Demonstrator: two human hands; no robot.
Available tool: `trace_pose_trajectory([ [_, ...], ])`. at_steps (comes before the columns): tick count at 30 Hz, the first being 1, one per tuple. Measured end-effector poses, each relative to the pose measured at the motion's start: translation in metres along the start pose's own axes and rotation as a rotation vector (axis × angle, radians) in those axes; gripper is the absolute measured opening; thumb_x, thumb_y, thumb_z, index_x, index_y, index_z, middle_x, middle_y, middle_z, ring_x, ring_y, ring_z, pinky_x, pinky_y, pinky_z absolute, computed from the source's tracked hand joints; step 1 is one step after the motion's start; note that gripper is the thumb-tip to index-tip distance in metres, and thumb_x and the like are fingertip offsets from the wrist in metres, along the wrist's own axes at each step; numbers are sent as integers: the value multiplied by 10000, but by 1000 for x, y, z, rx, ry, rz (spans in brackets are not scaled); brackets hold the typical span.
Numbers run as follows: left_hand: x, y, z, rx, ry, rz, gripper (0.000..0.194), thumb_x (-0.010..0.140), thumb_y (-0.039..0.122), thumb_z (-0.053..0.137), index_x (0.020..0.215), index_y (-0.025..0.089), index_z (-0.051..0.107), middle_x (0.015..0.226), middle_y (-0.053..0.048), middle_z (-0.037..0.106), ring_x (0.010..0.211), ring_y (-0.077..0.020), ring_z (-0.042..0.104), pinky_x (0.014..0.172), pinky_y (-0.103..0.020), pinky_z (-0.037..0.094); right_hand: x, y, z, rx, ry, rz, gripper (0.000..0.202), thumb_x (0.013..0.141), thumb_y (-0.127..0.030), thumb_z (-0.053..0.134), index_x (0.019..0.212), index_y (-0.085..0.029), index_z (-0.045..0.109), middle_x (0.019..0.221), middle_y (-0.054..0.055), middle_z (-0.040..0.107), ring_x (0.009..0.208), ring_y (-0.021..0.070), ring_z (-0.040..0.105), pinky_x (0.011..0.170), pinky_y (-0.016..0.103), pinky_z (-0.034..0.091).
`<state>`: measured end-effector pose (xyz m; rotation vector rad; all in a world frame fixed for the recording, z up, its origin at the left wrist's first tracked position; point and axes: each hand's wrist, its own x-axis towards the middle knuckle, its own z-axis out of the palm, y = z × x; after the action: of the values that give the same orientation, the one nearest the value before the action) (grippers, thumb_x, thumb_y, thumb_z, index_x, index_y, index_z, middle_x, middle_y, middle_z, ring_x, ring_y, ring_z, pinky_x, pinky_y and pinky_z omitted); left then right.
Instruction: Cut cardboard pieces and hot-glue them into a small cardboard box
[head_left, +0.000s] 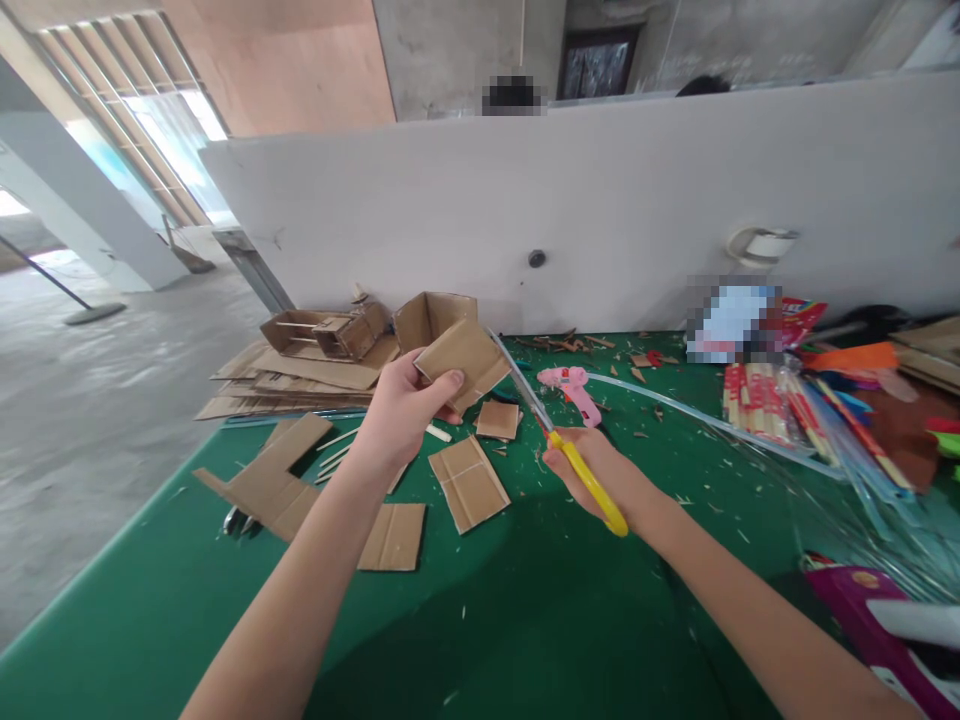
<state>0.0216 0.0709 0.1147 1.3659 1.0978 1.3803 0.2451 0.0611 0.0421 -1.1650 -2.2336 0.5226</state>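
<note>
Held up in my left hand is a cardboard piece, pinched between thumb and fingers. My right hand grips yellow-handled scissors, whose blades point up and left to the right edge of that piece. Below the hands, a larger cardboard rectangle, a small square and another cut piece lie on the green table. A pink glue gun rests just beyond my right hand.
Stacked cardboard and a small cardboard structure stand at the back left, beside an open box. An L-shaped offcut lies left. Wrapped sticks and a purple object are right. A white partition bounds the back.
</note>
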Motion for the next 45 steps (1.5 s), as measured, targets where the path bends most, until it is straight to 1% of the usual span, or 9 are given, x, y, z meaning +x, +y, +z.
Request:
trace_pose_trajectory([
  [7,-3,-3,5,32,-97,-18,305,679,327,701,880,120,602,769,-22,613,617,-122,577,452,-224,522,-1,-12,-1,6,192,22,479,922,-524,315,555,-223,374,486,-6,420,461,135,443,472,268,313],
  [12,1,-1,-3,209,-94,-26,325,700,380,660,888,117,620,796,-44,628,645,-139,579,466,-223,488,-3,-10,-2,334,211,204,577,913,-614,285,559,-197,468,517,26,516,419,118,475,412,256,377],
  [18,11,-7,-31,784,-569,-127,450,763,314,561,1196,199,526,890,-27,629,717,-155,606,558,-239,468,-3,-3,-4,535,201,282,618,845,-727,310,772,-172,571,839,114,643,701,198,645,467,266,509],
  [21,17,-25,-37,1091,-789,-174,429,758,270,543,1183,214,556,893,-21,631,730,-164,606,615,-254,453,-1,1,-4,540,189,267,597,837,-731,331,856,-185,571,950,124,633,858,236,644,518,284,550],
  [23,18,-40,-32,1293,-768,-142,354,773,270,547,1114,193,604,955,-56,638,848,-205,610,705,-285,457,1,2,-3,540,184,277,593,831,-736,336,871,-190,564,958,123,627,873,243,639,528,293,558],
  [26,15,-61,-11,1514,-581,122,268,821,296,546,1039,172,640,1032,-104,619,1025,-267,552,849,-353,428,2,1,-2,546,199,333,620,821,-754,317,849,-187,565,936,126,626,843,240,640,525,296,557],
  [31,2,-89,29,1519,-589,255,203,876,242,499,958,160,665,997,-104,642,1002,-264,554,823,-363,438,2,1,-4,599,236,370,622,831,-747,302,847,-187,571,926,105,624,809,200,640,529,256,552],
  [36,-2,-102,38,1490,-571,252,294,902,117,376,1021,146,643,1051,-132,647,1046,-265,557,868,-391,421,0,2,-10,622,252,275,588,862,-710,303,909,-187,567,935,94,615,792,174,634,541,239,548],
  [45,24,-65,43,1237,-954,211,84,724,238,623,794,208,659,788,9,687,670,-132,624,563,-199,439,-3,-5,-27,453,299,128,618,866,-700,311,895,-173,633,965,121,643,823,206,633,566,288,536],
])
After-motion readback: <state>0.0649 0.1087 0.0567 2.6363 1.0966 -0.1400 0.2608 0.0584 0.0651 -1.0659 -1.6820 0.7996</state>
